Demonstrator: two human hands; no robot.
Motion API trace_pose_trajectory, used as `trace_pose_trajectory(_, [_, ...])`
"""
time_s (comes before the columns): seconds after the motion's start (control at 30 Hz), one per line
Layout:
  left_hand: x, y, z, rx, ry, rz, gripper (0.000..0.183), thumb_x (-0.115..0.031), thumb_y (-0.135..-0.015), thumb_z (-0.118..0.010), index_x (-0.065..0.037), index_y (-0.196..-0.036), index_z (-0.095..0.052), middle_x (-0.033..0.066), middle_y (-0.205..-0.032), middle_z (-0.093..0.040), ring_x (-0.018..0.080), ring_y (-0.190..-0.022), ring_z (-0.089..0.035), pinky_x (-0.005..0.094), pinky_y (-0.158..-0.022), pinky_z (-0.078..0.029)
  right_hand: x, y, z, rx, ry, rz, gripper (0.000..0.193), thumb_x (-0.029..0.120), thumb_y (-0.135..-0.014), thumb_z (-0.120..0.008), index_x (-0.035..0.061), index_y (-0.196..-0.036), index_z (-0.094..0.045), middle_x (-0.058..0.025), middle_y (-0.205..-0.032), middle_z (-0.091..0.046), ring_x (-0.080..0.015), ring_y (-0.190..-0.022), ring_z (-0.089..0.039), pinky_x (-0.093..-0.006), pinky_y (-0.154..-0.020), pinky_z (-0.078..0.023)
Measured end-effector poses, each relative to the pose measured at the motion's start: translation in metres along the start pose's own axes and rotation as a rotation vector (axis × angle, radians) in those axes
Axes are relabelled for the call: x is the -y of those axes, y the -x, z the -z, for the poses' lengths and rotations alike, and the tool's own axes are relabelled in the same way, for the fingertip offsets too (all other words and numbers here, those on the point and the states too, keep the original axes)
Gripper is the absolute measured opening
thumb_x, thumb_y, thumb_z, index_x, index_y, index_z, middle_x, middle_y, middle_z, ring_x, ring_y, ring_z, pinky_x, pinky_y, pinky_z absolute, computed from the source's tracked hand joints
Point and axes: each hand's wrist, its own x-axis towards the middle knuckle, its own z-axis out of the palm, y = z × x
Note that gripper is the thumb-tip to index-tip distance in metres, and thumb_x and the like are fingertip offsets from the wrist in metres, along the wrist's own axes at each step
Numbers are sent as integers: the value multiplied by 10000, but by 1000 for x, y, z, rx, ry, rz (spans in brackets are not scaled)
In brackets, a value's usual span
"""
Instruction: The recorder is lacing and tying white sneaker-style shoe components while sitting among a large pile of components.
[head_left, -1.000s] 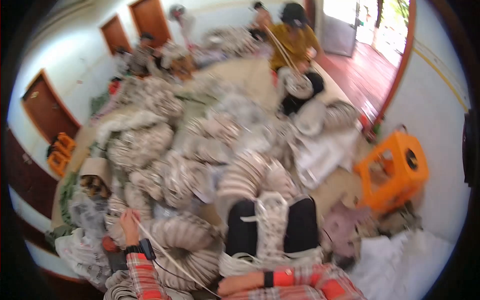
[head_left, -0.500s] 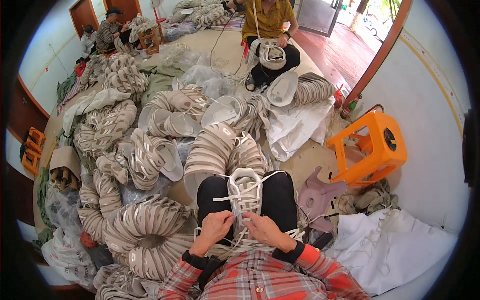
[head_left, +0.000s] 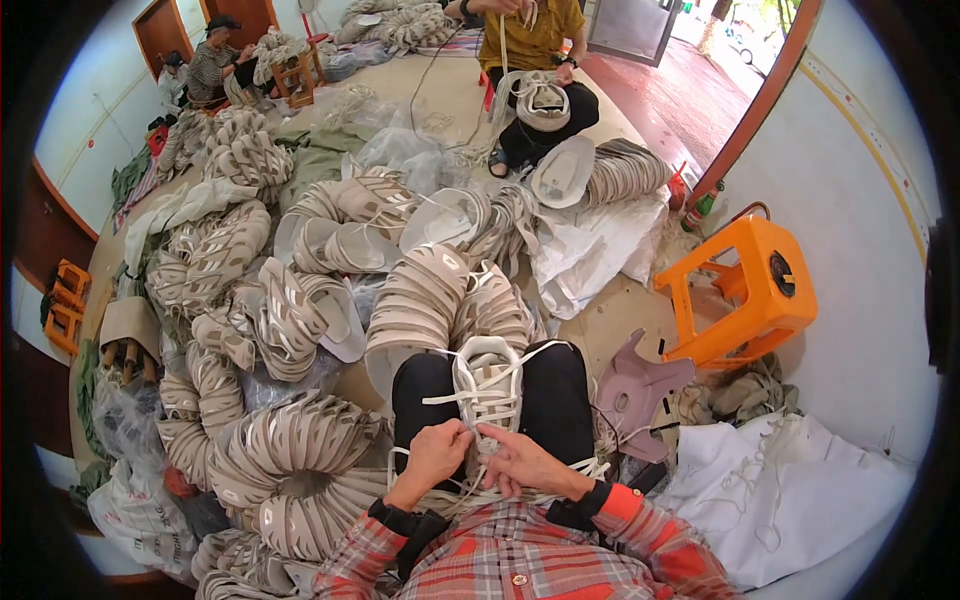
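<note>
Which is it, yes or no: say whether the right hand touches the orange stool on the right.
No, the right hand is at the laces of the pale shoe, well apart from the orange stool.

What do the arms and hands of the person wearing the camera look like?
The left hand and right hand are bare, with no gloves. The left sleeve and right sleeve are checked, in red and grey with pale lines. The left wrist has a black band, and the right wrist has a second black band.
</note>
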Motion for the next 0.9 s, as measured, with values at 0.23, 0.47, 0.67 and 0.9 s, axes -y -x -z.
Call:
trace_pose_trajectory(0.23, [3,-6,1,225,166,197,234,-219,-786,-504,-11,-744,-601,138,-606,-615,330,-632,-619,401,-592,-480,18,-31,28,49,398,-218,349,118,-856,-408,90,-1196,-481,-153,-634,-587,-215,-440,-575,-323,-343,-421])
trace_pose_trajectory(0.47, [-4,3,-12,24,55,166,202,-213,-770,-524,-29,-808,-598,205,-703,-598,395,-681,-584,451,-604,-457,16,-38,15,-89,610,64,162,168,-804,-494,50,-885,-570,-165,-690,-590,-308,-556,-598,-412,-526,-467])
trace_pose_trajectory(0.67, [-16,12,0,-123,46,14,107,-137,-784,-570,-55,-853,-575,154,-796,-595,339,-760,-572,430,-656,-444,-7,-27,23,-484,1093,624,76,100,-787,-528,43,-833,-551,-119,-609,-553,-258,-482,-550,-351,-423,-431])
trace_pose_trajectory(0.9, [-5,17,-19,-216,146,-93,129,-46,-755,-578,-44,-880,-544,112,-849,-528,304,-796,-523,379,-701,-412,28,-10,39,-488,825,449,145,203,-831,-518,98,-866,-611,-148,-717,-623,-350,-628,-602,-433,-556,-478])
